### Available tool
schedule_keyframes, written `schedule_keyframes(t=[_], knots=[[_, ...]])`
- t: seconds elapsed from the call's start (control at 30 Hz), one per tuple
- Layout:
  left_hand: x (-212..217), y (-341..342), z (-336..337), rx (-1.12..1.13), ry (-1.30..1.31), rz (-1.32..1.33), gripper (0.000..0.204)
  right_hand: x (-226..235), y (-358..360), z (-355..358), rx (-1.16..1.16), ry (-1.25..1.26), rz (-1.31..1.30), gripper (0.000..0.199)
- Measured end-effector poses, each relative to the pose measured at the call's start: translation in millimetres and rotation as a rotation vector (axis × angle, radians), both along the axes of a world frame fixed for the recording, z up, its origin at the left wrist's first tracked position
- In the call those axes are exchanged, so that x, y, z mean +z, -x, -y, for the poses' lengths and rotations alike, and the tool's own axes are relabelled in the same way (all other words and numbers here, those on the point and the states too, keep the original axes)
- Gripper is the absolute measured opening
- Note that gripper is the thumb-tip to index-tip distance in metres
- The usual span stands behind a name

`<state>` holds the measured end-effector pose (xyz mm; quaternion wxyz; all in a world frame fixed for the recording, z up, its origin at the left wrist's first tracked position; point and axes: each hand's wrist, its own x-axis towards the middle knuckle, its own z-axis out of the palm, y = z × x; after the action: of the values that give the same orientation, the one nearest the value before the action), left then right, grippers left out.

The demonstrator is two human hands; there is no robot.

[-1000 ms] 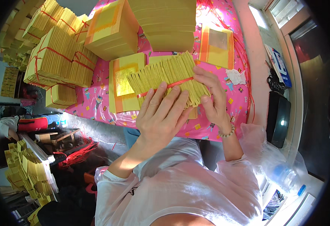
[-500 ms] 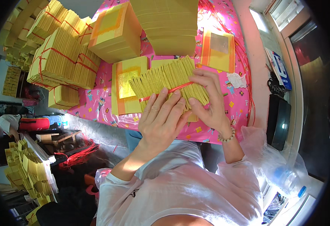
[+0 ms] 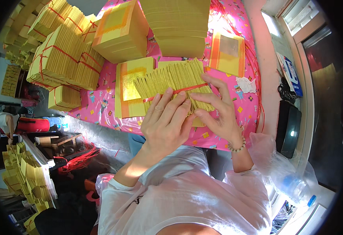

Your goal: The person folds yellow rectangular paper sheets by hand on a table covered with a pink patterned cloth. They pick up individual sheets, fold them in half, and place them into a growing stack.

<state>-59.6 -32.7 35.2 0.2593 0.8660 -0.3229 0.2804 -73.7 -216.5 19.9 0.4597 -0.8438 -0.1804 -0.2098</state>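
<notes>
Paper bundle (image 3: 169,80) lies beneath flat left hand (image 3: 165,122) and half-open right hand (image 3: 225,119), grip unclear

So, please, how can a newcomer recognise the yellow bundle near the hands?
Start at the pink tablecloth, near side. The yellow bundle lies partly beneath the left hand, with the right hand at its right end. Unlike the smooth tall stack behind, its ridged, fanned edges carry one red band.

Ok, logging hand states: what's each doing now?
Left hand: open, resting on the red-banded yellow bundle.
Right hand: open, spread over the bundle's right end.
</notes>
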Motion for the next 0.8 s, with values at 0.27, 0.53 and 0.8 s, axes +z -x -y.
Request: schedule_keyframes(t=[0.27, 0.53, 0.8], knots=[[-2.2, 7.8, 3.0, 0.005, -0.01, -0.016, 0.026, -21.6, -10.0, -0.9, -0.047, 0.003, 0.132, 0.028], [-1.8, 5.0, 0.2, 0.002, -0.019, -0.008, 0.028, -30.1, -9.3, -5.0, -0.042, -0.024, 0.149, 0.029], [0.5, 7.9, 5.9, -0.021, -0.087, -0.005, 0.036, 0.5, -7.9, 2.1, -0.014, -0.162, -0.091, 0.047]])
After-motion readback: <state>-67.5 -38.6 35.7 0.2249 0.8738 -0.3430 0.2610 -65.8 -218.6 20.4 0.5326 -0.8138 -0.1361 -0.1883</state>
